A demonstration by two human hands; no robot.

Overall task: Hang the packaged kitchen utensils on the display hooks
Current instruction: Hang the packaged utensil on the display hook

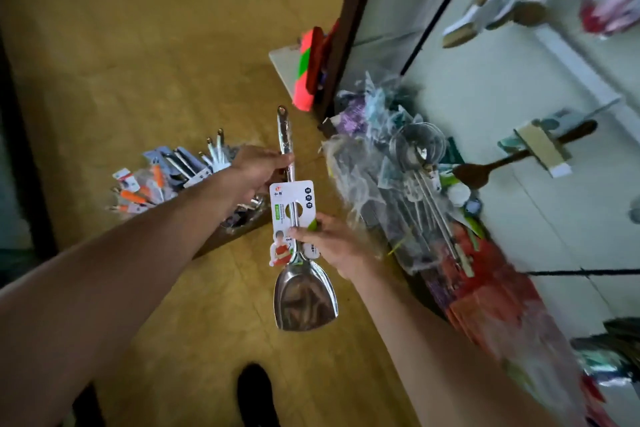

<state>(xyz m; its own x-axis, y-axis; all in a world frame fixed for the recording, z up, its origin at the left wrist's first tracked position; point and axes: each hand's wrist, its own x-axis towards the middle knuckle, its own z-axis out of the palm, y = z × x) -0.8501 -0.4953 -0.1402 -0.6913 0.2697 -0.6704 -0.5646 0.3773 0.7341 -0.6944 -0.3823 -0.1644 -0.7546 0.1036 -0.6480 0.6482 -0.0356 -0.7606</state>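
A steel spatula with a white printed card round its handle is held over the floor at the centre. My left hand grips the upper handle, below the hang hole at its tip. My right hand pinches the card's lower part and the handle just above the blade. On the white display wall at the right, wooden spoons and a dark wooden spatula hang from hooks.
A cardboard box of packaged utensils with orange and steel handles sits on the yellow floor at the left. Wrapped strainers and bagged goods pile along the shelf base on the right. A dark shoe shows below.
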